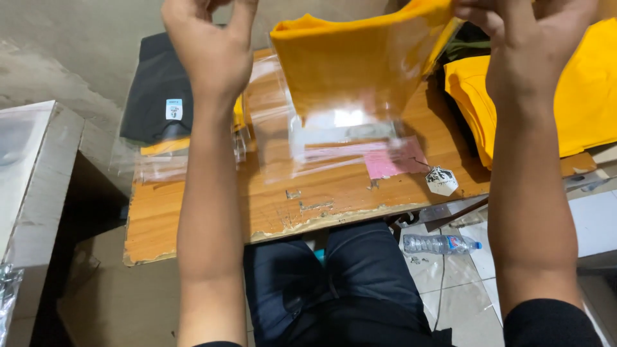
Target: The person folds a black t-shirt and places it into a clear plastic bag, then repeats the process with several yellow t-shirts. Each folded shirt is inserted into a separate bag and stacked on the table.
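Two hands: both mine, raised in front of me above the wooden table (193, 212), seen from my head camera.
Left hand (215, 45): fingers curled in at the top edge of the view, closed in a pinch; what they pinch is cut off, so I cannot tell for sure, though a corner of the clear plastic bag (334, 138) runs up toward them.
Right hand (524, 38): fingers closed on the upper right edge of the folded yellow garment (347, 61), holding it up.
Folded yellow garment: held in the air between my hands, partly inside the clear plastic bag, whose lower end hangs down blurred over the table.
Pink slip (392, 160): seen through or just below the bag, on the table top.
Hang tag (441, 181): white, near the table's front edge, beside the pink slip.
Stack of yellow cloth (578, 96): on the table's right end.
Dark folded garment (157, 90): at the far left corner, in clear wrap.
Water bottle (440, 244): lying on the tiled floor by my knee.
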